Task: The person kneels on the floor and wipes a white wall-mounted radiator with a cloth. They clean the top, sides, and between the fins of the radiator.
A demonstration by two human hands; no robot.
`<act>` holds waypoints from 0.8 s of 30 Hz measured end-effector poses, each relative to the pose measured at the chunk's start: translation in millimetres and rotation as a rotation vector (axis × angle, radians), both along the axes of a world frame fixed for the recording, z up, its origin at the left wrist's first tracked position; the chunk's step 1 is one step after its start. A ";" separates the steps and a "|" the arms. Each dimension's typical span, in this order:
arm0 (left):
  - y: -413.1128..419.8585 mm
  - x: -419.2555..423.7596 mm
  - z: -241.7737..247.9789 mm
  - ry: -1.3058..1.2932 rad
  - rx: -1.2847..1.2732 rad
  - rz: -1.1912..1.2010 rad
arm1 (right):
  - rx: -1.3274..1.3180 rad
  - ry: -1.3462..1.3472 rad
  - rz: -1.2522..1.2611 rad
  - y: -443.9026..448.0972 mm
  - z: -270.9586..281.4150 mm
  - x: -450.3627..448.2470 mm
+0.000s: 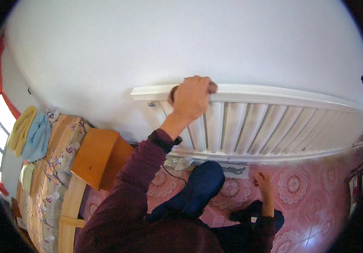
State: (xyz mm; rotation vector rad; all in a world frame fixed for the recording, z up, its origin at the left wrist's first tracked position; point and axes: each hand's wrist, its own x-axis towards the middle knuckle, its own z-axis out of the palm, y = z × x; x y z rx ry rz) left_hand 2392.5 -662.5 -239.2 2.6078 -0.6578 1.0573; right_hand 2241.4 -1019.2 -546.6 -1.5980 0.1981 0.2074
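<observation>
My left hand (192,96) is at the top rail near the left end of a white panel radiator (263,95). Its fingers are closed around a brown object (212,87), mostly covered by the hand; a rounded brown part shows on either side of it. What the object is cannot be told. Low on the right, my right hand (260,180) hangs above the patterned pink floor, beside my knee, with fingers partly bent; nothing is seen in it. My wrist on the left side wears a black band.
Against the wall stands a wooden cabinet (97,155) beside a bed with a floral cover (53,164). Folded yellow (23,131) and blue blankets (37,137) lie on the bed. A dark cable (173,175) runs across the pink tiled floor (294,185) below the radiator.
</observation>
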 end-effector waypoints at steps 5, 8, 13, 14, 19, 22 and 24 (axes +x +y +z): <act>-104.9 17.7 1.6 0.072 0.010 -0.144 | 0.013 -0.033 -0.051 12.0 27.9 -1.3; -163.7 23.8 -0.3 0.071 0.070 -0.248 | 0.043 -0.035 -0.060 8.7 21.3 3.0; -183.8 29.6 -0.9 -0.027 0.101 -0.461 | -0.101 -0.018 -0.111 -0.5 -1.0 21.4; -170.5 29.2 -0.6 0.023 0.102 -0.493 | -0.052 0.035 -0.094 -3.2 -3.6 24.1; -86.5 11.9 -2.3 0.099 0.019 -0.396 | 0.020 0.106 -0.145 1.0 -12.0 23.3; -13.6 3.6 -8.8 0.067 -0.041 -0.253 | 0.015 0.088 -0.140 3.0 -12.3 20.1; 38.4 -1.9 -14.8 0.148 0.012 -0.025 | -0.036 0.077 -0.083 2.3 -12.3 20.3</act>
